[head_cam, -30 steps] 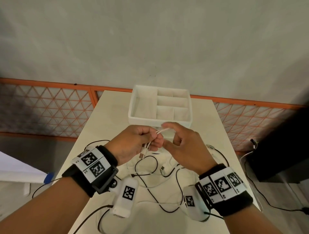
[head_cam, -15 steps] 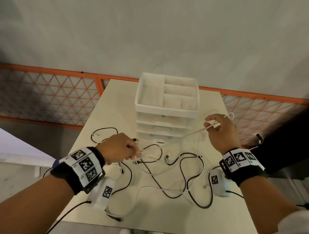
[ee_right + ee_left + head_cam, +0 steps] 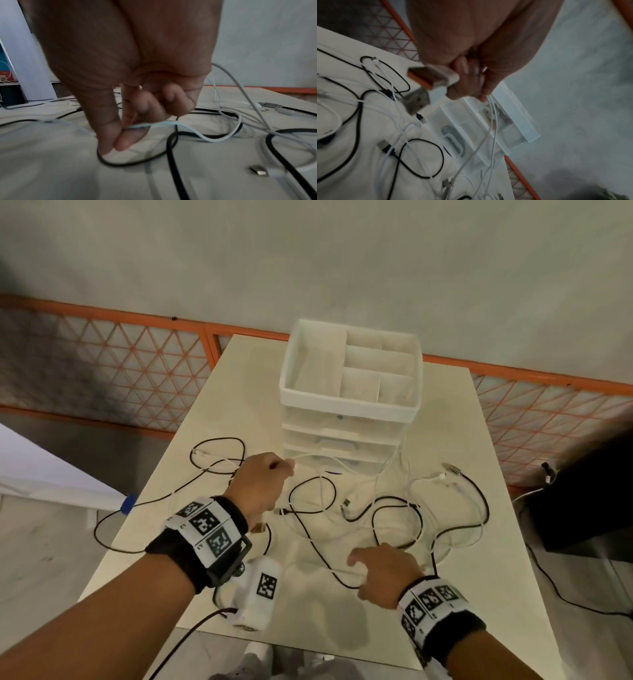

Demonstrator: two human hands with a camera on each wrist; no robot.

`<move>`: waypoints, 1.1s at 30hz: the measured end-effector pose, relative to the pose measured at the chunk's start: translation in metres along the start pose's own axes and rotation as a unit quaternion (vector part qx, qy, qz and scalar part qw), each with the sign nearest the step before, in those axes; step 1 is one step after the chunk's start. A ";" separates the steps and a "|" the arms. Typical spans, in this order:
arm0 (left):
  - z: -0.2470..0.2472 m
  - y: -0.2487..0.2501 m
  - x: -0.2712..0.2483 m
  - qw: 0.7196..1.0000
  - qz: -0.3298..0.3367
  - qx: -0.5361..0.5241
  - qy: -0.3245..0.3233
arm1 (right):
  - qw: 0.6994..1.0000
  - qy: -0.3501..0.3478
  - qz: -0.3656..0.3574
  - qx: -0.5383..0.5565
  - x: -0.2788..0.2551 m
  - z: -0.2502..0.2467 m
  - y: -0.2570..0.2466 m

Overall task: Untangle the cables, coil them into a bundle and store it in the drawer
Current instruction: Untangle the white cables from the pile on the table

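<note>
Several black and white cables [image 3: 376,508] lie tangled on the white table [image 3: 462,412]. My left hand [image 3: 263,484] is fisted round white cables; two USB plugs [image 3: 426,83] stick out of its grip and white strands [image 3: 494,121] hang from the fingers. My right hand [image 3: 383,570] is low at the table's front, thumb and forefinger [image 3: 126,140] pinching a white cable [image 3: 188,129] just above a black loop [image 3: 137,161]. The white drawer unit [image 3: 349,405] stands at the back, drawers shut, with an open divided tray on top.
An orange lattice fence [image 3: 120,364] runs behind the table. A black box [image 3: 582,501] with cords sits on the floor to the right. A black wire with a blue tag [image 3: 128,505] hangs off the table's left edge.
My right hand has dropped from high beside the drawer unit to the table's front and now pinches a white cable there. My left hand stays fisted, shifted slightly toward the drawers.
</note>
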State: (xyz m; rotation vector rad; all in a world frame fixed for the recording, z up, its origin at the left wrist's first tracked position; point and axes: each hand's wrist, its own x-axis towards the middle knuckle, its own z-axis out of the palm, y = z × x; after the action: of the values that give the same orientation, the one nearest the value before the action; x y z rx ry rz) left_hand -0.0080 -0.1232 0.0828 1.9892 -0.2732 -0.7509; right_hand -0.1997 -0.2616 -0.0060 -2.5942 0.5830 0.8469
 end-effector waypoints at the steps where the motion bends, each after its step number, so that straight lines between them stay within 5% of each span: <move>1: 0.003 0.001 -0.002 1.000 -0.001 -0.019 -0.015 | 1.000 0.014 0.001 -0.006 0.000 -0.004 -0.001; 6: 0.023 -0.002 -0.009 0.995 0.036 0.045 -0.079 | 0.967 0.190 -0.074 0.154 -0.015 -0.071 -0.012; 10: 0.033 -0.002 -0.009 0.992 0.059 0.093 -0.064 | 0.869 0.358 -0.122 0.318 -0.035 -0.134 -0.004; 15: 0.020 0.001 -0.003 0.991 0.069 0.112 0.009 | 0.763 0.494 -0.096 0.405 -0.046 -0.168 0.038; 20: 0.009 0.014 0.010 0.998 0.045 -0.027 0.036 | 0.632 0.536 -0.074 0.555 -0.053 -0.197 0.066; 25: 0.010 0.032 0.012 0.987 0.050 -0.091 0.119 | 0.640 0.468 -0.137 0.594 -0.053 -0.188 0.049; 30: 0.041 0.078 -0.013 0.964 0.129 -0.216 -0.085 | 0.671 0.303 -0.268 0.621 -0.045 -0.168 0.003; 33: 0.069 0.082 -0.008 0.960 0.148 -0.201 -0.126 | 0.662 0.279 -0.272 0.641 -0.033 -0.174 -0.011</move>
State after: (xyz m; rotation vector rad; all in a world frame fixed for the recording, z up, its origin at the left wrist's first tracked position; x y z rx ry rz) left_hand -0.0471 -0.2113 0.1313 1.4299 -0.5131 -0.7920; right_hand -0.1354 -0.3201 0.1491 -1.3958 0.2801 -0.5220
